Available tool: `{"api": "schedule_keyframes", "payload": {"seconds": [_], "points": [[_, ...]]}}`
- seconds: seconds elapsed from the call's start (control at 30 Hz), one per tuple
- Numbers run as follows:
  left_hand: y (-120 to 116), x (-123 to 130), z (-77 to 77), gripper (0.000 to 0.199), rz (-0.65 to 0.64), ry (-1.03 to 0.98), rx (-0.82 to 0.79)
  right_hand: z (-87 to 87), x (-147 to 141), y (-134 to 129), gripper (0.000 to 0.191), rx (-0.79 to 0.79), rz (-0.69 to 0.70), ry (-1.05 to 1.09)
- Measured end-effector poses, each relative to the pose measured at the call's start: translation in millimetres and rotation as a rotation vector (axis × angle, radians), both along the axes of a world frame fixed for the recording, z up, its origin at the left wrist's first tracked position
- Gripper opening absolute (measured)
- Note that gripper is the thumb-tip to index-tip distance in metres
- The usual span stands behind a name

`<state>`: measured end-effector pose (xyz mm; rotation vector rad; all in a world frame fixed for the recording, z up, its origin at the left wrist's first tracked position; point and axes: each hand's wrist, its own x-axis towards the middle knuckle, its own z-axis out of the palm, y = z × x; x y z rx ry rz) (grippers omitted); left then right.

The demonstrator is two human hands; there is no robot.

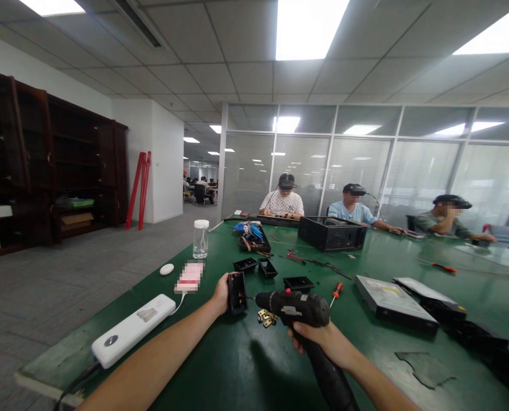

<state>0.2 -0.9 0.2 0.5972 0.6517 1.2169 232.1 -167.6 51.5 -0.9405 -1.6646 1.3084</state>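
Now left hand clamped on black housing, right hand wrapped round drill over green counter.

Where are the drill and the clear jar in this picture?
Drill [316,309]: head view, on the back of its black body.
Jar [200,242]: head view, on its clear side below the lid.

Clear jar; white power strip; red poles

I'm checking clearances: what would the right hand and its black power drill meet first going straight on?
The drill would probably meet the black rectangular plastic housing in the left hand, though depth is unclear.
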Motion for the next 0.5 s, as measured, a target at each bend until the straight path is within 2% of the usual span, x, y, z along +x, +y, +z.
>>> {"api": "schedule_keyframes", "payload": {"seconds": [0.23,0.5], "points": [[-3.2,1.6,2.9,0.026,-0.013,0.007,-0.041,1.6,0.3,-1.5,0.032,-0.008,-0.037,-0.033],[-3.4,1.3,3.6,0.024,-0.005,0.010,-0.013,5.5,-0.3,-4.4,0.031,-0.019,-0.056,-0.035]]}}
